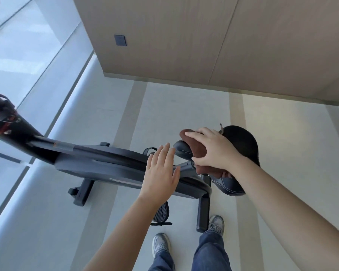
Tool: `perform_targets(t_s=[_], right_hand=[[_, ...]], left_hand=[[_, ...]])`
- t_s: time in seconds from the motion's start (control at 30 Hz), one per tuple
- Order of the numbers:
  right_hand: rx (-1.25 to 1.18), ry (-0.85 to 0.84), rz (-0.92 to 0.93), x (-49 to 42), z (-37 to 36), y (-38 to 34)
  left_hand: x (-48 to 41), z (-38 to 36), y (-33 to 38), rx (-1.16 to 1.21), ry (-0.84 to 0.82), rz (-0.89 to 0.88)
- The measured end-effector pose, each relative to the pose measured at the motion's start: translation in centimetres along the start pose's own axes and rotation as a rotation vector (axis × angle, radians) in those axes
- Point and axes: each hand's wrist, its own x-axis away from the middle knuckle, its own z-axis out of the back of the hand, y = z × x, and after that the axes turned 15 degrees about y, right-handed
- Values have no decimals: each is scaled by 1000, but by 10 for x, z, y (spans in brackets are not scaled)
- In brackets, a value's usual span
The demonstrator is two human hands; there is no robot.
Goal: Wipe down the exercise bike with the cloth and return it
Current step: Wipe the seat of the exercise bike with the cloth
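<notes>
My right hand (213, 151) grips the cloth (196, 148) on the saddle (241, 141); my straight-fingered left hand (160, 173) should steady it while I press evenly

- A wall (184, 36) of pale wood-grain panels stood ahead, split by thin seams, its corner jutting toward the glazing.
- A small dark rectangular plate (120, 40) was set into the panel near that corner.
- The floor (184, 106) was smooth pale grey, crossed by beige bands.
- Tall window glass (18, 45) filled the left side, hazy and bright with daylight.
- A pale ledge (70, 106) ran along the foot of the glass.
</notes>
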Motion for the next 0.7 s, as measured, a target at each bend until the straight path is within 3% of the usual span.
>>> perform_targets(t_s=[0.13,0.33,0.5,0.7], right_hand=[[-47,281,-3,53,6,8],[29,417,-54,123,2,13],[51,639,-275,139,-16,10],[112,607,-427,105,-11,4]], left_hand=[[0,-8,8,11,-19,-56],[-5,-25,32,3,-63,-196],[-21,-39,41,-82,-65,-389],[-45,-51,36,-156,-127,-457]])
